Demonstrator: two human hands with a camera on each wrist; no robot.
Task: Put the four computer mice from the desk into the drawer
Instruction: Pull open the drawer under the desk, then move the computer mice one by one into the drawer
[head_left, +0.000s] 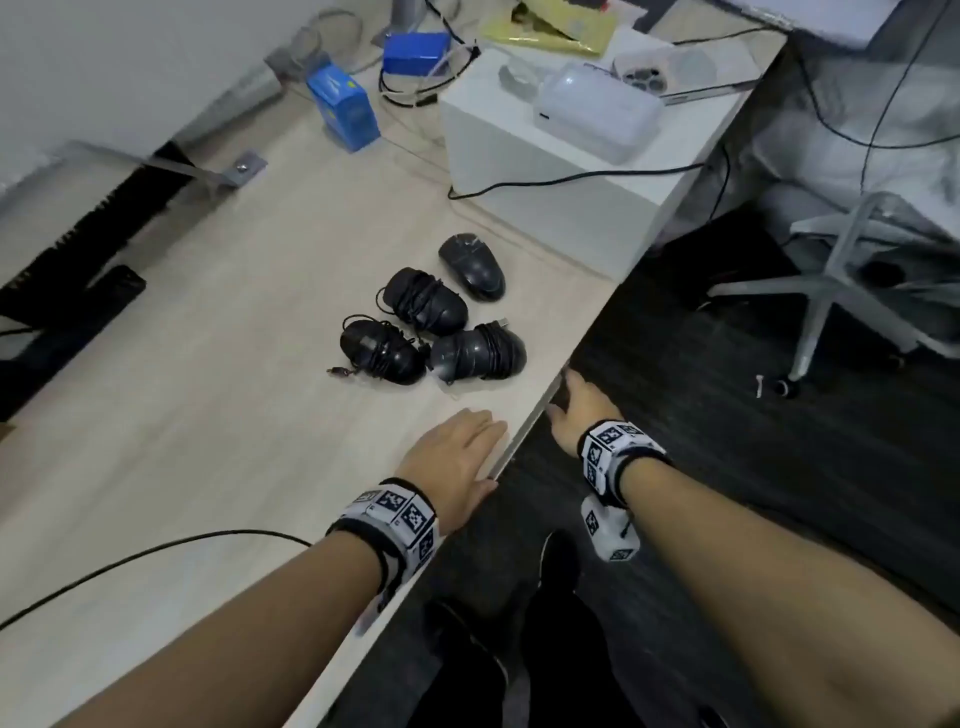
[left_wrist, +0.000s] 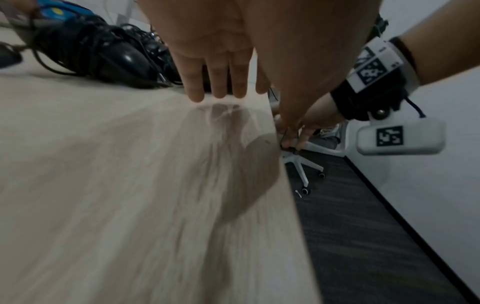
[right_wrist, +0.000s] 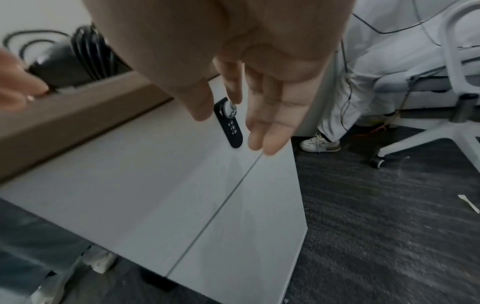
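Note:
Four black computer mice lie bunched on the pale wooden desk (head_left: 208, 374): one bare mouse (head_left: 471, 267) at the back, and three with cords wound round them (head_left: 426, 301) (head_left: 382, 352) (head_left: 478, 353). My left hand (head_left: 483, 452) rests flat on the desk by its front edge, fingers straight, short of the mice (left_wrist: 103, 53). My right hand (head_left: 569, 410) reaches below the desk edge. In the right wrist view its fingers (right_wrist: 262, 123) are stretched out at the black combination lock (right_wrist: 232, 125) on the white drawer front (right_wrist: 145, 164), which is closed.
A white box (head_left: 545, 171) with a clear case on top stands behind the mice, and a blue carton (head_left: 345, 106) and cables lie further back. A black cable (head_left: 156, 551) crosses the near desk. A white office chair base (head_left: 841, 280) stands on dark carpet to the right.

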